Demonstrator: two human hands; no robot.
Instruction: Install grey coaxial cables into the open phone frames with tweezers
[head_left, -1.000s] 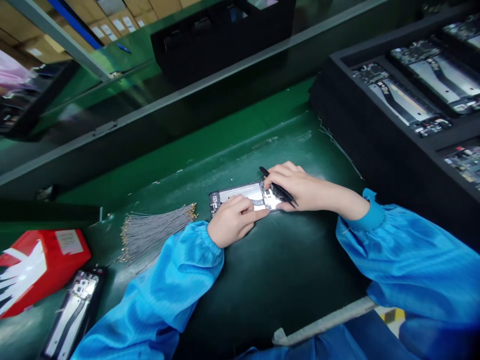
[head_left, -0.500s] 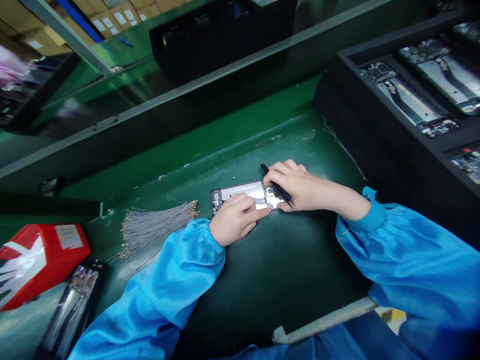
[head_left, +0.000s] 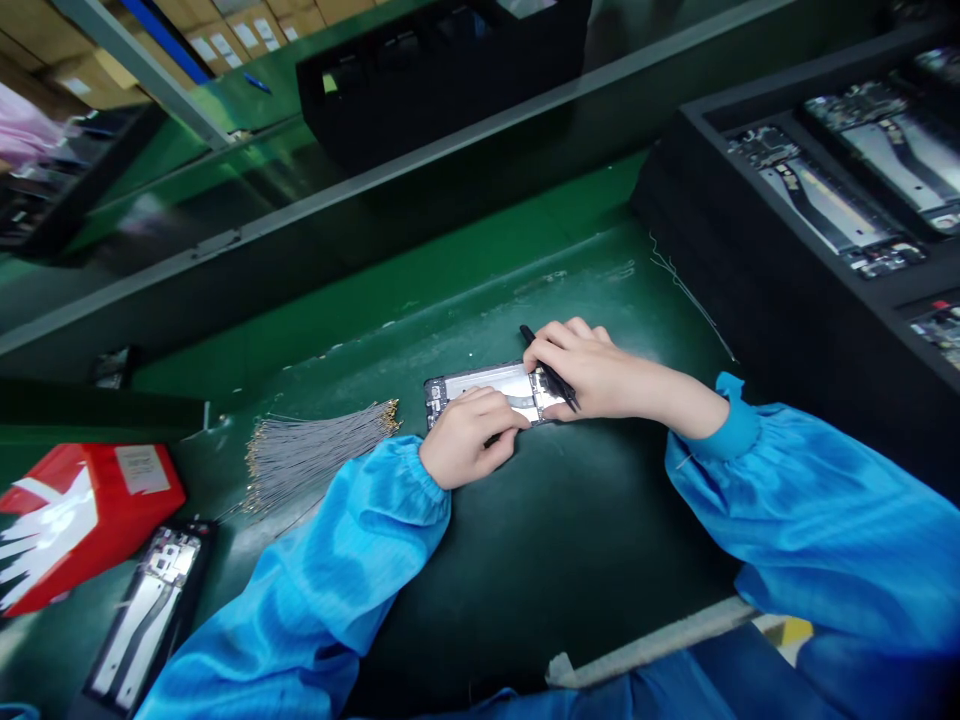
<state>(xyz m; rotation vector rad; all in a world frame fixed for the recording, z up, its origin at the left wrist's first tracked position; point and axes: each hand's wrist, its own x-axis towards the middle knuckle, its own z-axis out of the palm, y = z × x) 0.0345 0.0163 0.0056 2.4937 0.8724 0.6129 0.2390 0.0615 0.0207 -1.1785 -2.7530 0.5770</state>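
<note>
An opened phone (head_left: 491, 382) lies on the green work mat, its silver inside and circuit boards facing up. My left hand (head_left: 474, 432) is closed over its left and middle part, with the thumb near the front edge. At the right end, my right hand (head_left: 581, 370) grips black tweezers (head_left: 551, 368) slanting across its fingers, while its fingertips also touch the phone. The tweezers' tips point toward me, over the phone's right-hand board. Whatever lies under my left fingers is hidden. Left of the phone rests a bundle of thin grey cables (head_left: 319, 452) with gold-coloured ends.
A black foam tray (head_left: 757, 270) holding several opened phones stands at the right. On the left are a red box (head_left: 131, 520) and another opened phone (head_left: 154, 600). A few loose cables (head_left: 694, 300) lie beside the tray. Behind runs a ledge with a black bin (head_left: 442, 90).
My left thumb and forefinger have drawn back leftward from the phone's right-hand board. The tweezers in my right hand have shifted slightly left. The view has moved a little.
</note>
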